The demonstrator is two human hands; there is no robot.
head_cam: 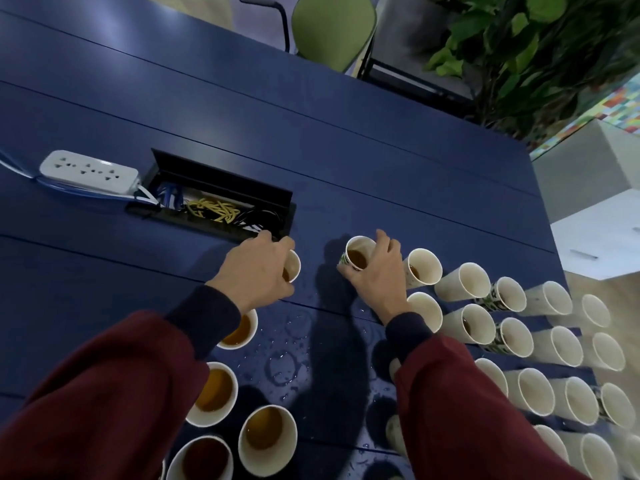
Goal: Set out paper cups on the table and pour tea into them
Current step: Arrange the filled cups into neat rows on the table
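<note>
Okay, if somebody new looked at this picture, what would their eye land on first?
First, the rows of paper cups crowding the right side of the dark blue table, with fuller cups of tea at lower left. In the middle, the left hand grips the left-hand cup and the right hand the right-hand cup, both holding tea, near an open cable box.

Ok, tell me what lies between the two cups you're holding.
Head view: nothing stands between the left cup and the right cup, only bare, shadowed table.

Dim bluish light, overhead glare on table [114, 32], soft shadows, wide-angle edge distortion
</note>
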